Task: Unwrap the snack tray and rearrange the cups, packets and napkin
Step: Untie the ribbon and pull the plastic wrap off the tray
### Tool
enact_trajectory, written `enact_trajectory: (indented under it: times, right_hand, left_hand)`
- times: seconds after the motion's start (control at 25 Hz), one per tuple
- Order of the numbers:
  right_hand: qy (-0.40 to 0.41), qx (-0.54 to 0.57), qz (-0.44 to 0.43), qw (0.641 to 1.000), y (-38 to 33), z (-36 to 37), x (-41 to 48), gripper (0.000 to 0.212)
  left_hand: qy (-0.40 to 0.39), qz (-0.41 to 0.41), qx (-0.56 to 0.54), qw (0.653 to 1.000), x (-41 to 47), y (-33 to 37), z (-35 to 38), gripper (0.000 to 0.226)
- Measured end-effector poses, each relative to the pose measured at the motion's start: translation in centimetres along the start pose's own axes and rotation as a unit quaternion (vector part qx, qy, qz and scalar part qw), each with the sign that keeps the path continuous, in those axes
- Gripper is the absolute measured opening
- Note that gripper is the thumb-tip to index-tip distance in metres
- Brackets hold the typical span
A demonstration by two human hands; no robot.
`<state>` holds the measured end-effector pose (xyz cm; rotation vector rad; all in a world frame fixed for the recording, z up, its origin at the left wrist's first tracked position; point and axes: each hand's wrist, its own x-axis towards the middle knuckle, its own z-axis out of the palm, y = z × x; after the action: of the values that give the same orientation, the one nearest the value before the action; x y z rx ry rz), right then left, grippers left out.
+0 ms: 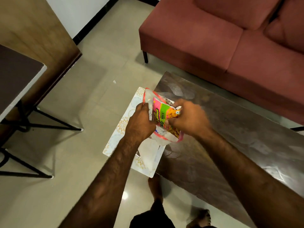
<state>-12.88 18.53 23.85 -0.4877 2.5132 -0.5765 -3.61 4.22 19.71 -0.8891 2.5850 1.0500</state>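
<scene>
Left hand (141,122) fingers grip the clear red-edged plastic wrap (148,96), right hand (189,117) fingers pinch the pink-and-green snack packet (162,112) between them: best slide it out slowly, above the white floral tray (121,127).

The tray (115,137) lies at the left end of the table (230,137), jutting past its edge. Above it, a packet (162,116) sits inside the wrap (148,96) — the left hand (141,122) grips the wrap, the right hand (189,119) the packet. Behind the table stands the sofa (230,38).
</scene>
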Motion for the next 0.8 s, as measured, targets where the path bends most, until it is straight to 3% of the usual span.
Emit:
enact_trajectory:
  times: [0.08,0.16,0.32,0.48,0.64,0.8]
  right_hand:
    - [-0.004,0.21,0.059,0.976,2.1,-1.2,-0.5,0.05]
    - [0.007,0.384,0.092,0.919,4.5,-2.3,-1.3,0.043]
    - [0.111,0.572,0.173,0.794,9.9,-2.5,-2.0,0.032]
    - [0.119,0.6,0.288,0.737,15.1,1.6,-1.1,0.025]
    - [0.082,0.644,0.359,0.67,18.1,8.3,0.7,0.039]
    - [0.069,0.65,0.398,0.644,18.9,13.2,2.7,0.048]
  left_hand:
    - [-0.002,0.003,0.011,1.0,0.1,-0.1,0.2,0.058]
    - [-0.001,0.007,0.022,1.0,0.1,0.1,0.4,0.057]
    - [0.009,0.008,0.026,1.0,-0.1,0.6,0.9,0.063]
    - [0.014,-0.002,0.037,0.999,-0.2,0.3,0.7,0.067]
    - [0.022,-0.003,0.062,0.998,-0.5,-1.0,0.4,0.074]
    - [0.044,-0.02,0.067,0.997,-1.0,-1.8,0.0,0.073]
